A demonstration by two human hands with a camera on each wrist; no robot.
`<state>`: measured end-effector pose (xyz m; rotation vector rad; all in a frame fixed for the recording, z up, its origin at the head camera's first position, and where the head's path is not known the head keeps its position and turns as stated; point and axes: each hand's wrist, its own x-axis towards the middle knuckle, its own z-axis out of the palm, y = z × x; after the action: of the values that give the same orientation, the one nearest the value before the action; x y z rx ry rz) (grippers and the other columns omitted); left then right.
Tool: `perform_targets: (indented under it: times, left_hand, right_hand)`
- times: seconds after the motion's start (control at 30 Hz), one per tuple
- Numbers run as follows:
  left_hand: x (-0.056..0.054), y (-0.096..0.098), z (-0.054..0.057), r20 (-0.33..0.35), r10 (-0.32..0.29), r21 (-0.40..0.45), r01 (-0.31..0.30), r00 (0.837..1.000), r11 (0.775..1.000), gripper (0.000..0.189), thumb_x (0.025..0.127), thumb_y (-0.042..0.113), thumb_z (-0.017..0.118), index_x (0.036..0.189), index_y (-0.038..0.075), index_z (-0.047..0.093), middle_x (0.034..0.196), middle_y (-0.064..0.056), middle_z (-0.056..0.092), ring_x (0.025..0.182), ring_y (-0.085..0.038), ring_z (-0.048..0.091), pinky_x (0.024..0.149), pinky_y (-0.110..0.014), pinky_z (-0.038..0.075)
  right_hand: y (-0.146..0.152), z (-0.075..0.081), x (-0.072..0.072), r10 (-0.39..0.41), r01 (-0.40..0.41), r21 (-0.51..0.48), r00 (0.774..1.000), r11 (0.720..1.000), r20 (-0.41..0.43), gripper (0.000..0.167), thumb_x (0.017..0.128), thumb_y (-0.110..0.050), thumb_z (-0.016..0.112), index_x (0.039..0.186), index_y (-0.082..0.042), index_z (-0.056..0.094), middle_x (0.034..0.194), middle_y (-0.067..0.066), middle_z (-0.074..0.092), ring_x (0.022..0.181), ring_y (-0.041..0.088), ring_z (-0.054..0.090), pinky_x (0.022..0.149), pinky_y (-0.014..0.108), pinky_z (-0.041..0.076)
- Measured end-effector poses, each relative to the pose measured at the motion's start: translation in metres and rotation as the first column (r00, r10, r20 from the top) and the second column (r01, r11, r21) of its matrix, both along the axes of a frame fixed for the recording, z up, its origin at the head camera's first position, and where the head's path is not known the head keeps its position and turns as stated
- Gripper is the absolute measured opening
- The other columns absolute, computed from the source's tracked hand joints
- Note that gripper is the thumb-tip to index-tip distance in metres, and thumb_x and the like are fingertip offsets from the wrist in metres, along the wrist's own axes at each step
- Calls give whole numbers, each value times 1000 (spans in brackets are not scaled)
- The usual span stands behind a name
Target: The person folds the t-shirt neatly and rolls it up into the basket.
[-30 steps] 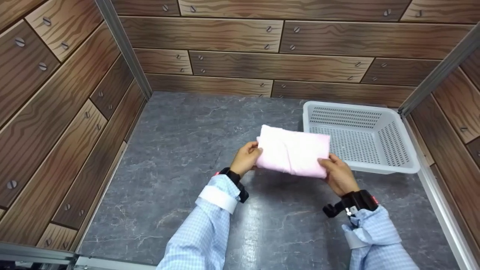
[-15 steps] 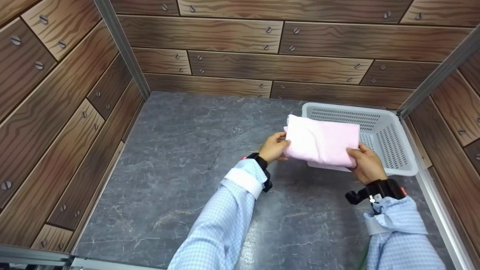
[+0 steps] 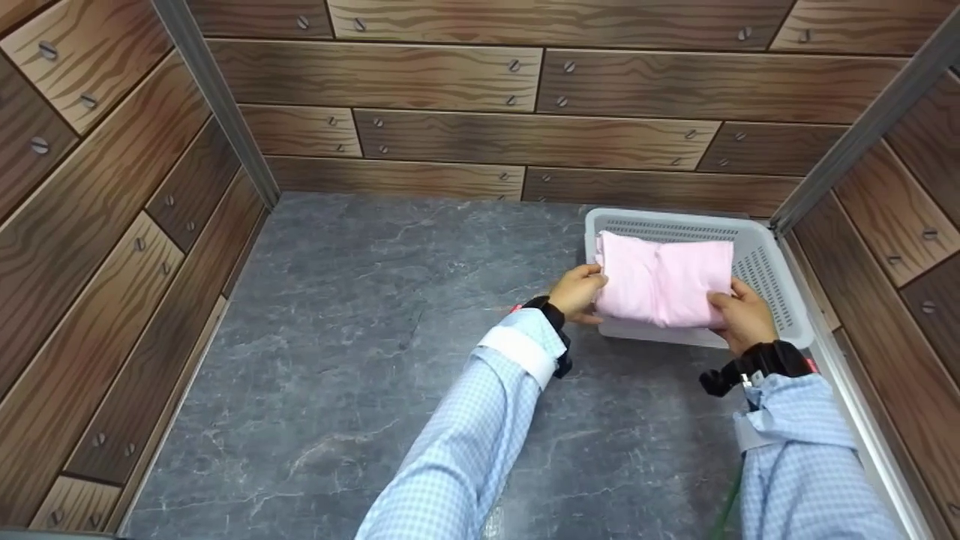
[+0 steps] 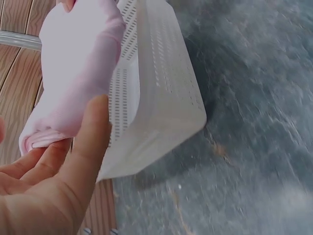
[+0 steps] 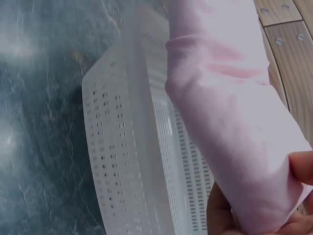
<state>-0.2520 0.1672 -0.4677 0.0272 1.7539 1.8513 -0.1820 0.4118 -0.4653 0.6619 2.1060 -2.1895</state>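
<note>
A folded pink cloth (image 3: pixel 664 281) hangs over the light grey perforated plastic basket (image 3: pixel 796 322), sagging a little along a crease in its middle. At the cloth's left end my left hand (image 3: pixel 576 292) grips the folded edge. My right hand (image 3: pixel 744 315) pinches the opposite end, thumb on top and fingers beneath. In the left wrist view several fingers (image 4: pixel 51 161) reach under the rolled layers of the cloth. The right wrist view has the cloth (image 5: pixel 230 117) above the basket's rim, with the right thumb (image 5: pixel 302 166) pressed on it. Much of the basket's inside is hidden beneath the cloth.
The basket stands on a dark grey marbled floor (image 3: pixel 390 337) in the back right corner. Wood-patterned walls (image 3: pixel 420 135) close off the back and both sides. A metal rail (image 3: pixel 877 442) runs along the right edge.
Both hands have carried the pink cloth to the right, from in front of the basket to over it. The cloth's middle now sags more. The head view has shifted slightly.
</note>
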Motion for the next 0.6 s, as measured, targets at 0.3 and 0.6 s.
perform_targets:
  times: [0.3,0.6]
  left_hand:
    - [-6,23,-5,-24,-21,29,22,999,999,51,98,12,52,147,10,42,147,-17,45,119,-35,57,97,-50,52]
    - [0,33,-4,-83,-119,-88,112,989,990,49,98,2,46,146,-3,42,151,-20,43,131,-36,51,105,-44,47]
  right_hand:
    - [13,-5,-7,-33,30,30,995,999,90,66,100,-9,42,158,-12,12,133,11,38,81,2,55,72,25,53]
    - [11,-16,-12,-100,92,117,993,989,56,61,98,-5,40,156,-7,20,143,18,33,83,2,52,70,20,51]
